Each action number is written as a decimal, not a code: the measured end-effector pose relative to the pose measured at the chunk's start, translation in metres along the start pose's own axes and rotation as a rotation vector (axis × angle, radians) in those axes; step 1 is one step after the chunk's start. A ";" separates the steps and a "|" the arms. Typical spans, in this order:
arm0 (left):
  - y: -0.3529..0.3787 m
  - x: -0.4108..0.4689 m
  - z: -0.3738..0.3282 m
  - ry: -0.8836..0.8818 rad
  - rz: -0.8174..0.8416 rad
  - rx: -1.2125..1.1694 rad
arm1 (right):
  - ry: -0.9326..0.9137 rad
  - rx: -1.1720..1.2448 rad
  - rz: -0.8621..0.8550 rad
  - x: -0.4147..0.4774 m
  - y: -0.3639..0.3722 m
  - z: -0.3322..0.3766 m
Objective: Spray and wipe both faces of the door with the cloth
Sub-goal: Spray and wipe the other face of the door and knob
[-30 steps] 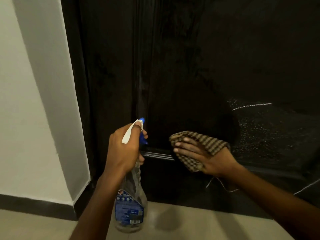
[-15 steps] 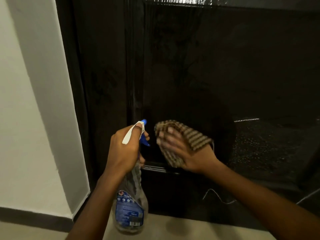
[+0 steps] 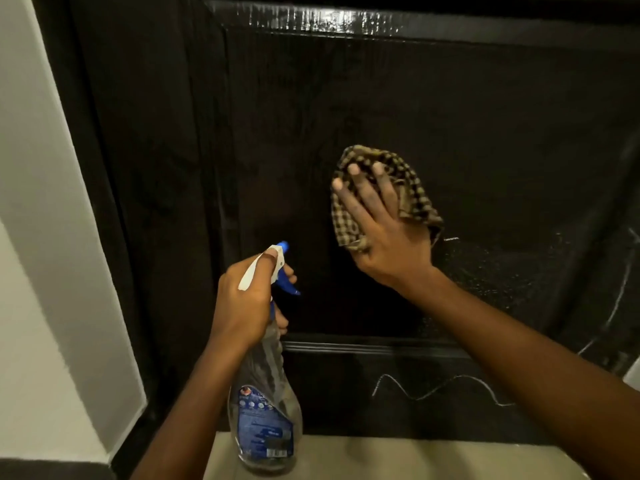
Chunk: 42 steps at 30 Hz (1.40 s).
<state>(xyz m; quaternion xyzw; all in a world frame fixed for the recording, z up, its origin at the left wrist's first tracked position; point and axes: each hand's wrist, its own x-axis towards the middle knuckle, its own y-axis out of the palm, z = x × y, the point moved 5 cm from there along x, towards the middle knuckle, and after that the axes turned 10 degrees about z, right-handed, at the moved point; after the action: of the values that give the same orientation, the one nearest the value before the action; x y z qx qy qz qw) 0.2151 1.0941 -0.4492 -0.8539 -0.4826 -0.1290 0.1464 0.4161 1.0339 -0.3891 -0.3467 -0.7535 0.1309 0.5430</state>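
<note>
1. Right hand (image 3: pixel 384 237) presses the cloth (image 3: pixel 414 194) against the door (image 3: pixel 502 133) panel, fingers spread straight.
2. Left hand (image 3: pixel 242 299) grips the spray bottle (image 3: pixel 266 410) at its neck.
3. Cloth looks soft and light; a flat palm should hold it best.

Bare door panel (image 3: pixel 485 133) above and right of cloth (image 3: pixel 412 188), wall (image 3: pixel 34 237) hemming left, raised moulding (image 3: pixel 363 348) below

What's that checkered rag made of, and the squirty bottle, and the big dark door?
The cloth looks like soft woven fabric, perhaps cotton: it bunches and shows a brown-and-cream check. The spray bottle looks like clear plastic, since you see through it, with a white and blue trigger head. The door is dark and glossy, shining at the top; probably lacquered wood, but I cannot be sure.
</note>
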 end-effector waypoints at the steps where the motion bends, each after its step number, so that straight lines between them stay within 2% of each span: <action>1: 0.003 0.000 -0.001 -0.002 0.002 -0.003 | -0.061 -0.030 0.003 0.001 0.002 0.003; 4: 0.014 0.001 -0.006 0.016 0.013 0.014 | -0.242 -0.126 0.013 -0.010 0.006 -0.009; 6: 0.023 0.003 -0.011 0.017 0.024 0.029 | -0.258 -0.140 0.008 -0.023 0.006 -0.028; 12: 0.061 0.006 -0.027 0.059 0.103 0.016 | -0.001 -0.116 -0.108 -0.083 -0.005 -0.112; 18: 0.104 0.008 -0.034 0.057 0.210 0.011 | 0.330 -0.004 -0.127 -0.131 -0.023 -0.189; 23: 0.159 0.007 -0.041 0.098 0.362 0.099 | 0.379 0.123 -0.159 -0.154 -0.025 -0.219; 28: 0.206 0.012 -0.029 0.053 0.458 0.156 | 0.353 0.225 -0.120 -0.156 -0.024 -0.221; 32: 0.218 0.008 -0.011 0.015 0.466 0.193 | 0.399 0.272 -0.122 -0.159 -0.018 -0.220; 36: 0.210 0.003 0.002 0.000 0.420 0.216 | 0.585 0.224 -0.262 -0.153 -0.012 -0.197; 39: 0.191 0.002 0.005 0.015 0.303 0.130 | 0.744 0.148 -0.330 -0.145 -0.002 -0.156; 40: 0.184 0.002 0.006 0.021 0.263 0.100 | 0.711 0.127 -0.311 -0.144 0.007 -0.139; 42: 0.173 0.002 0.009 0.037 0.207 0.068 | 0.509 0.056 -0.166 -0.155 0.037 -0.100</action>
<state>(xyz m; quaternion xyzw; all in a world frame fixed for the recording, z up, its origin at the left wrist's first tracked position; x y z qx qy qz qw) 0.3661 1.0145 -0.4784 -0.8912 -0.3931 -0.1124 0.1965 0.5472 0.9399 -0.4859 -0.2904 -0.6145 0.0154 0.7333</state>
